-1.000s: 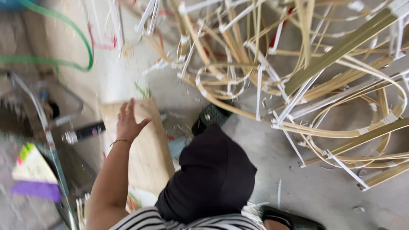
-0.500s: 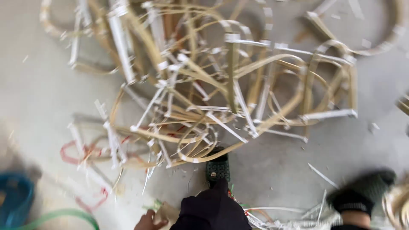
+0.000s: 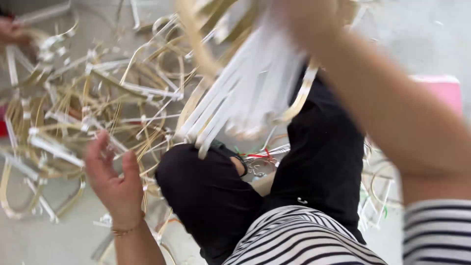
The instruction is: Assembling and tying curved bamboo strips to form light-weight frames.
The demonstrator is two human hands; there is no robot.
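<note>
My right hand (image 3: 309, 17) is raised close to the camera at the top, blurred, gripping a bundle of white and tan flat strips (image 3: 245, 98) that hangs down toward my knee. My left hand (image 3: 113, 176) is low at the left, fingers spread, holding nothing, next to a tangled pile of tan and white bent strips (image 3: 73, 108) on the floor. My black trouser legs (image 3: 211, 196) fill the middle.
The grey concrete floor (image 3: 39, 235) is littered with strips. A pink object (image 3: 441, 88) sits at the right edge. Another person's hand (image 3: 12, 29) shows at the top left corner. Red and green cords (image 3: 260, 156) lie between my legs.
The view has swung across the strip pile. My right arm has come up into view holding a bundle of strips. My left hand now hovers by the pile instead of a wooden board.
</note>
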